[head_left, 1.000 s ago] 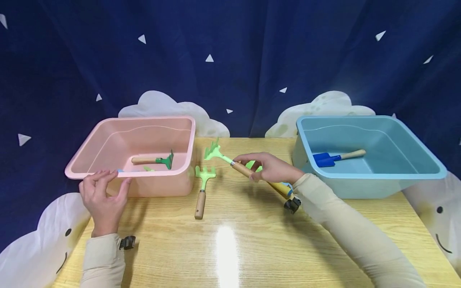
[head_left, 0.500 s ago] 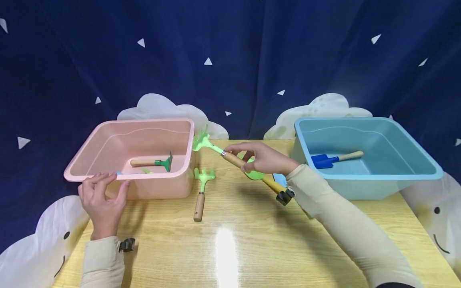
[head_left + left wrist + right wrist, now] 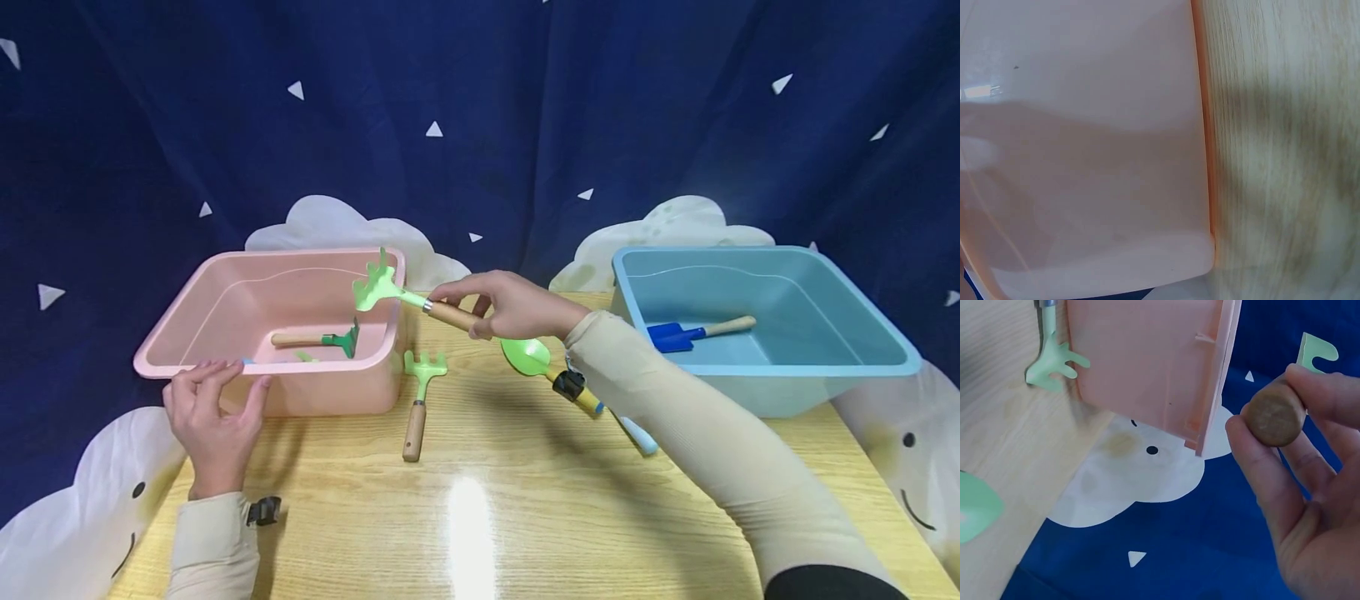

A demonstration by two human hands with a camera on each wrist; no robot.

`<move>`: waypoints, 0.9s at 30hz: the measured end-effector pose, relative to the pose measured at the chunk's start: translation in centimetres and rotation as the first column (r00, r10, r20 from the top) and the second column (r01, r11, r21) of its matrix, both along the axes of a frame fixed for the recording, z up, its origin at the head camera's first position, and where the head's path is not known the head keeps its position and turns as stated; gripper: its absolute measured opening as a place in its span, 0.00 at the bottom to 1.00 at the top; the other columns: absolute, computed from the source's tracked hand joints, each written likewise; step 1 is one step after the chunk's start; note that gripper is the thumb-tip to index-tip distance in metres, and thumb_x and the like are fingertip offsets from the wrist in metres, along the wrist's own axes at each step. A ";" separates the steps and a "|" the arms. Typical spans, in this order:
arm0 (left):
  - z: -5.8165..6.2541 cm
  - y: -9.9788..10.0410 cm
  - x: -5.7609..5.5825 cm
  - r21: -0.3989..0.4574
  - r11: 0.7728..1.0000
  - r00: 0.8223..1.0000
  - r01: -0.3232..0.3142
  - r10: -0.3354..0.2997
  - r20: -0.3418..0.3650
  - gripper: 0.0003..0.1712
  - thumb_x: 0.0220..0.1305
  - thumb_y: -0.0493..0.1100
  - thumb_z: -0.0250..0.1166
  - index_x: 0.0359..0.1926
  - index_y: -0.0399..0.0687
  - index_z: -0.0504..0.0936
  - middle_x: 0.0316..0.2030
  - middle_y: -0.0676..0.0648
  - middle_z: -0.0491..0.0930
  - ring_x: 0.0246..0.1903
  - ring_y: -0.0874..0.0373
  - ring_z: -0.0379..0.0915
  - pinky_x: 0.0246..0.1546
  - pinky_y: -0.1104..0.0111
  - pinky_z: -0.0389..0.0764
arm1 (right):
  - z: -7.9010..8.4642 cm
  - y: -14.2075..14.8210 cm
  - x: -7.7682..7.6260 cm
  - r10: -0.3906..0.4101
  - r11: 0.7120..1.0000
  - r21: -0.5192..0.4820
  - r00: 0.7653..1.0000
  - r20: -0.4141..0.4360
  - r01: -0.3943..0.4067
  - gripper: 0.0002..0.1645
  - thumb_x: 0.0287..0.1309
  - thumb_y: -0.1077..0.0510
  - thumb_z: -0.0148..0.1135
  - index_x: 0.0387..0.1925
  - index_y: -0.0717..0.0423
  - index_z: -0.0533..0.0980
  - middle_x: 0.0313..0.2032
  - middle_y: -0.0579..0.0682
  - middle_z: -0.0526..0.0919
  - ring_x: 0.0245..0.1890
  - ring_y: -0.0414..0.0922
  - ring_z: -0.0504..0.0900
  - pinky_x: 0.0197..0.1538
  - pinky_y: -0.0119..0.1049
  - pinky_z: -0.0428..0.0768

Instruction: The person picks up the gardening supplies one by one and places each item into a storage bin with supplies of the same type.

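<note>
My right hand (image 3: pixel 517 304) pinches the wooden handle of a light-green garden rake (image 3: pixel 377 285), raised over the right rim of a pink bin (image 3: pixel 315 367). In the right wrist view, the handle's round end (image 3: pixel 1275 415) shows between thumb and fingers. My left hand (image 3: pixel 217 417) holds the pink bin's front rim, fingers over the edge and thumb outside. A dark-green rake (image 3: pixel 318 339) with a wooden handle lies inside that bin, beside partly hidden pale pieces. On the table, right of the bin, lies another light-green rake (image 3: pixel 420 400).
A green trowel (image 3: pixel 527 357) with a yellow handle lies under my right forearm, near a partly hidden light-blue tool (image 3: pixel 637 435). The blue bin (image 3: pixel 772 368) at the right holds a blue shovel (image 3: pixel 682 335). A dark-blue curtain (image 3: pixel 510 125) hangs behind the table.
My right hand has carried the light-green rake left and up, bringing its head over the pink bin's rim. The trowel and light-blue tool show more. My left hand stays put.
</note>
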State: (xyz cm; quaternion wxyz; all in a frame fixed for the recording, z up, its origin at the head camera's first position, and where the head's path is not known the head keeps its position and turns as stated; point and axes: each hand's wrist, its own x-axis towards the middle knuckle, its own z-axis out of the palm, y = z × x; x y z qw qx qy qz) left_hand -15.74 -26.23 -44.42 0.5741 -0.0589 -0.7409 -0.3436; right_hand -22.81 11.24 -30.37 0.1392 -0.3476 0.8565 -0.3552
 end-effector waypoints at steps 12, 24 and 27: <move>0.2 0.2 -0.1 0.001 1.000 0.999 0.013 -0.013 -0.031 0.37 0.53 0.64 0.72 0.32 0.28 0.83 0.34 0.26 0.76 0.43 0.29 0.71 0.60 0.67 0.59 | 1.5 -2.8 -1.5 0.078 0.997 -0.001 0.996 0.053 -0.078 0.44 0.48 0.76 0.59 0.65 0.40 0.73 0.56 0.47 0.81 0.36 0.45 0.87 0.41 0.37 0.83; -0.5 -0.1 -0.4 -0.017 1.000 1.000 0.011 -0.011 -0.011 0.36 0.53 0.65 0.72 0.33 0.30 0.84 0.36 0.28 0.77 0.44 0.32 0.72 0.59 0.67 0.58 | 1.7 -5.1 -2.3 0.125 0.992 -0.054 0.976 0.176 -0.117 0.44 0.48 0.76 0.61 0.64 0.39 0.75 0.54 0.47 0.81 0.38 0.51 0.87 0.41 0.35 0.81; -0.5 0.0 -0.4 -0.013 1.000 1.000 0.015 -0.015 -0.013 0.34 0.52 0.63 0.73 0.33 0.30 0.84 0.36 0.28 0.77 0.44 0.32 0.73 0.59 0.67 0.58 | 1.6 -5.6 -2.6 0.135 0.990 -0.064 0.970 0.201 -0.124 0.43 0.47 0.76 0.60 0.64 0.41 0.75 0.54 0.48 0.81 0.37 0.50 0.86 0.42 0.35 0.81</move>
